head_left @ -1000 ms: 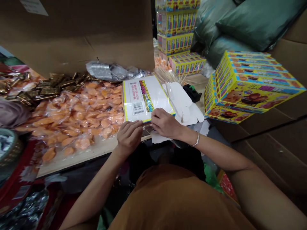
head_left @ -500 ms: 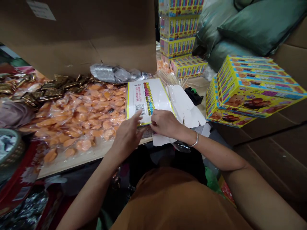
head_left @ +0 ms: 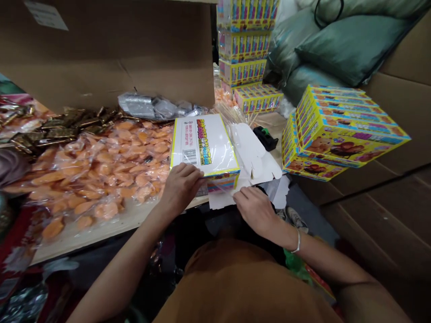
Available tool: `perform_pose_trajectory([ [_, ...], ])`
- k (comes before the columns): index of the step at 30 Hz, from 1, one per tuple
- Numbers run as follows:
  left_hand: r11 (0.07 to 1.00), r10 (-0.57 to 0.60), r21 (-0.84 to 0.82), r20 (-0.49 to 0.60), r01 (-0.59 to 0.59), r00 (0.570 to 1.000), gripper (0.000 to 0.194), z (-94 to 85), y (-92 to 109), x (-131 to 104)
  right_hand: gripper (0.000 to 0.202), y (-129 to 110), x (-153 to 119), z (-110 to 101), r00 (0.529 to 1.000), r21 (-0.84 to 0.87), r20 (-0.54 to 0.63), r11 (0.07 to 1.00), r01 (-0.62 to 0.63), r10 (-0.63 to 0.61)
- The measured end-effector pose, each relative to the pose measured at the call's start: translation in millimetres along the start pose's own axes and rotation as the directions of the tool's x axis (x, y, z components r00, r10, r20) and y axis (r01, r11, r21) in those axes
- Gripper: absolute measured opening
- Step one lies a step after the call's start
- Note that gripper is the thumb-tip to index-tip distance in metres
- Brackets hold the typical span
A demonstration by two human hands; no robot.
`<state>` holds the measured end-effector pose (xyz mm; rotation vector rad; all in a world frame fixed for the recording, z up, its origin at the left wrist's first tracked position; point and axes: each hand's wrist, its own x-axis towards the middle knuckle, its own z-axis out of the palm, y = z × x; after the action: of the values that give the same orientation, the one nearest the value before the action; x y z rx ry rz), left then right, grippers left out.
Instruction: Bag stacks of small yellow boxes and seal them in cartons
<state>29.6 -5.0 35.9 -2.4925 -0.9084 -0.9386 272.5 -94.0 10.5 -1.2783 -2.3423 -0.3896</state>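
A white-topped box [head_left: 220,146] with a yellow rim and a barcode lies at the table's front edge. My left hand [head_left: 183,184] is closed on its near left corner, fingers curled over the edge. My right hand [head_left: 257,211] is off the box, to its lower right, with fingers bent and pressed together. What those fingertips hold, if anything, I cannot make out. Just behind them is a white cardboard flap [head_left: 218,201]. Flat white cardboard pieces [head_left: 252,148] lie along the box's right side, near a black tape dispenser [head_left: 265,138] with a green part.
Orange pieces in clear wrappers [head_left: 114,166] cover the table at left, with gold packets [head_left: 67,125] behind. A large carton [head_left: 111,54] stands at the back. Yellow boxes are piled at right [head_left: 343,130] and in a tall stack [head_left: 245,45]. Green sacks [head_left: 350,45] lie behind.
My right hand has moved from the box's front edge down and right. My left hand has closed on the near left corner. The box's printed front side now shows.
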Motion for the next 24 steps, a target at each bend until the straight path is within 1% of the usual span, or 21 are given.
perform_pose_trajectory([
  [2, 1.000, 0.003, -0.016, -0.001, -0.003, 1.000, 0.014, -1.3, 0, 1, 0.020, 16, 0, -1, 0.999, 0.042, -0.035, 0.999, 0.010, -0.009],
  [3, 1.000, 0.007, -0.021, 0.005, -0.007, 1.000, 0.014, -2.2, 0, 2, 0.020, 24, 2, -1, 0.997, 0.063, -0.078, 0.998, 0.011, -0.006],
  [5, 1.000, 0.012, -0.024, 0.030, -0.011, 0.999, 0.016, -4.2, -1, 3, 0.020, 38, 9, -2, 0.980, 0.069, -0.201, 0.997, 0.027, -0.012],
  [7, 0.999, 0.018, -0.034, 0.054, -0.016, 0.998, 0.019, -6.1, -1, 5, 0.020, 49, 18, 0, 0.955, 0.044, -0.287, 0.994, 0.095, -0.079],
  [8, 0.999, 0.022, -0.040, 0.061, -0.020, 0.998, 0.021, -6.7, -2, 6, 0.020, 54, 23, 1, 0.947, 0.043, -0.296, 0.988, 0.147, -0.128],
  [10, 0.998, 0.025, -0.056, 0.079, -0.021, 0.997, 0.022, -7.2, -4, 6, 0.020, 62, 34, 5, 0.947, 0.113, -0.253, 0.966, 0.231, -0.197],
  [11, 0.997, 0.027, -0.067, 0.089, -0.021, 0.996, 0.021, -7.4, -6, 5, 0.020, 65, 38, 6, 0.955, 0.173, -0.218, 0.955, 0.241, -0.201],
  [14, 0.995, 0.023, -0.102, 0.112, -0.011, 0.993, 0.020, -9.2, -13, 1, 0.021, 68, 49, 7, 0.984, 0.317, -0.116, 0.934, 0.166, -0.136],
  [17, 0.993, -0.016, -0.109, 0.148, 0.033, 0.989, 0.021, -15.3, -13, -3, 0.022, 66, 53, 4, 0.996, 0.369, -0.048, 0.925, 0.086, -0.074],
  [19, 0.994, -0.076, -0.063, 0.183, 0.089, 0.980, 0.024, -18.9, -5, 0, 0.024, 63, 55, 2, 0.998, 0.373, -0.033, 0.926, 0.060, -0.051],
  [20, 0.993, -0.109, -0.024, 0.196, 0.116, 0.975, 0.034, -19.1, 3, 4, 0.025, 62, 56, 2, 0.998, 0.367, -0.032, 0.929, 0.055, -0.047],
  [22, 0.990, -0.138, 0.046, 0.191, 0.131, 0.972, 0.065, -13.8, 19, 15, 0.026, 60, 58, 2, 0.998, 0.346, -0.039, 0.937, 0.056, -0.045],
  [23, 0.992, -0.121, 0.059, 0.178, 0.112, 0.976, 0.070, -8.2, 28, 22, 0.026, 59, 59, 3, 0.998, 0.333, -0.044, 0.941, 0.058, -0.045],
  [24, 0.996, -0.082, 0.055, 0.165, 0.074, 0.983, 0.062, -1.1, 35, 29, 0.026, 60, 60, 3, 0.998, 0.322, -0.050, 0.945, 0.059, -0.045],
])
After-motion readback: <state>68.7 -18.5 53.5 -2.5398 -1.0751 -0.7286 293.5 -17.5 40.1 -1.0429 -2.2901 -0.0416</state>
